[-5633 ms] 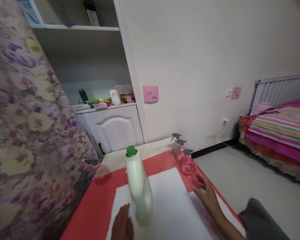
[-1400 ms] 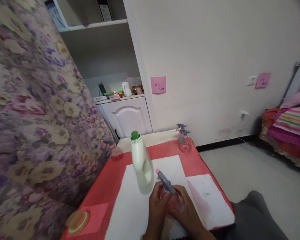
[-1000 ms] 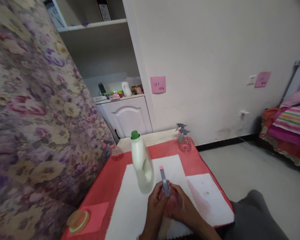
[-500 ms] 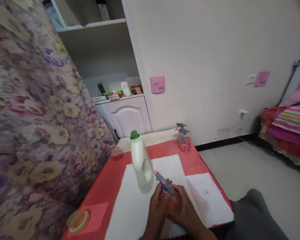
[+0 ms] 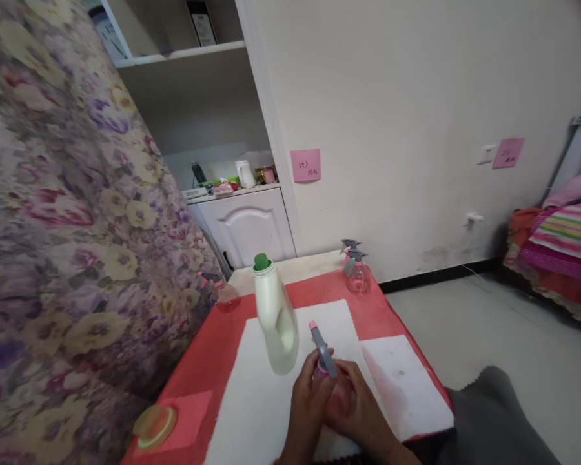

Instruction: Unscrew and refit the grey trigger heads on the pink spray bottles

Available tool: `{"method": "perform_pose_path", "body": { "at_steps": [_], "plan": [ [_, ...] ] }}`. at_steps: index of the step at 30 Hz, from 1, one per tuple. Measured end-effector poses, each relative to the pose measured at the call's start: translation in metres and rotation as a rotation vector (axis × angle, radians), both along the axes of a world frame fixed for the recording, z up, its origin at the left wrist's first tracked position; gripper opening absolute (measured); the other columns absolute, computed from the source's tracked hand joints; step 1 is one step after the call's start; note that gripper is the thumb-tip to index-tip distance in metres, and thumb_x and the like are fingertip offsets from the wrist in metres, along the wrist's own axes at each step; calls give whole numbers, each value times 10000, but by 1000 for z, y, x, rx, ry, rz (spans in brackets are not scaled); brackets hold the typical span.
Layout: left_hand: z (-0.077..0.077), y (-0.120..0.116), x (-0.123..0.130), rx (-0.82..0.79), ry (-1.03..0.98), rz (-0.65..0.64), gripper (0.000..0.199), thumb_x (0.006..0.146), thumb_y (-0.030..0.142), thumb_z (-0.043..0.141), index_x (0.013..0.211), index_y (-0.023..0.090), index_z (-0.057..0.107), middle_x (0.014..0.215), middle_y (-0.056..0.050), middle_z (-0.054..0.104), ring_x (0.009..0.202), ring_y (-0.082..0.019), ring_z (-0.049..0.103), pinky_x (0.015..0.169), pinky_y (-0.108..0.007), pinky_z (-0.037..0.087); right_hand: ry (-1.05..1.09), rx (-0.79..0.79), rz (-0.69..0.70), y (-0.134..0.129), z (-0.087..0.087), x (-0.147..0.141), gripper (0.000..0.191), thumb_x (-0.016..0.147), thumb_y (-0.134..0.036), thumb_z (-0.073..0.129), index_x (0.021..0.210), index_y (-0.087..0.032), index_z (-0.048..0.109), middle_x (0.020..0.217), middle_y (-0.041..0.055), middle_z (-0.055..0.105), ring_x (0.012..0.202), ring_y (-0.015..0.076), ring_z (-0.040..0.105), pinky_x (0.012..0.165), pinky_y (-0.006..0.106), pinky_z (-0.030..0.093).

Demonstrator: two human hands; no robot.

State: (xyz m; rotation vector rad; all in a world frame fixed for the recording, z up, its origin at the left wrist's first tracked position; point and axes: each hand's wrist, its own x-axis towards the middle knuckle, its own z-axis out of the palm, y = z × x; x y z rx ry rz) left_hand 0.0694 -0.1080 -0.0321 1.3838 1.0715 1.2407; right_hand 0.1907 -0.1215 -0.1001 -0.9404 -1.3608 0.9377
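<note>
Both my hands hold a small clear spray bottle [image 5: 339, 395] with a grey trigger head and a pink nozzle tip, low over the white sheet. My left hand [image 5: 307, 397] is closed around the neck, just under the head. Wrapped round the bottle's body from the other side is my right hand [image 5: 361, 410]. The fingers cover much of the bottle. A pale green jug [image 5: 277, 323] with a handle stands upright just beyond my left hand, a green piece in its mouth.
On the red tablecloth [image 5: 208, 361], one spray bottle [image 5: 226, 296] stands back left and two more, including a clear one [image 5: 359, 278], back right. A round lid [image 5: 157, 426] lies front left. A stained white paper [image 5: 407, 387] lies to the right. A flowered curtain [image 5: 77, 226] hangs left.
The spray bottle's head has turned in my hands, so its nozzle points more straight away and less to the left. Both hands keep their hold.
</note>
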Motion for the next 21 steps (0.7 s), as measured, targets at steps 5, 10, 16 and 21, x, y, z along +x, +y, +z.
{"method": "perform_pose_path", "body": {
  "at_steps": [5, 10, 16, 21],
  "plan": [
    [-7, 1, -2, 26, -28, 30, 300, 747, 341, 708, 1003, 192, 660, 1022, -73, 730, 1021, -261, 646, 942, -371, 486, -19, -14, 6, -1, 5, 2, 704, 568, -87, 708, 1198, -273, 454, 1213, 53, 580, 1184, 285, 551, 1036, 444, 436],
    [-9, 5, 9, 46, -72, 165, 267, 678, 279, 765, 900, 193, 643, 908, -35, 709, 918, -230, 656, 857, -325, 507, -10, -29, -1, -3, 10, 3, 666, 578, -136, 744, 1174, -268, 477, 1164, 53, 608, 1135, 296, 581, 998, 450, 466],
    [2, -2, -1, 7, -12, -51, 316, 800, 341, 654, 1081, 198, 643, 1097, -62, 704, 1030, -241, 631, 931, -348, 477, 33, -36, 74, -3, 12, 4, 662, 604, -141, 734, 1197, -272, 471, 1202, 60, 603, 1169, 291, 571, 1016, 451, 454],
    [-4, 1, 5, 27, -47, 80, 213, 731, 302, 723, 896, 190, 647, 879, -22, 700, 879, -210, 642, 817, -302, 500, 74, -51, 58, -4, 10, 1, 660, 594, -137, 739, 1178, -279, 465, 1173, 45, 605, 1149, 278, 586, 1005, 422, 469]
  ]
}}
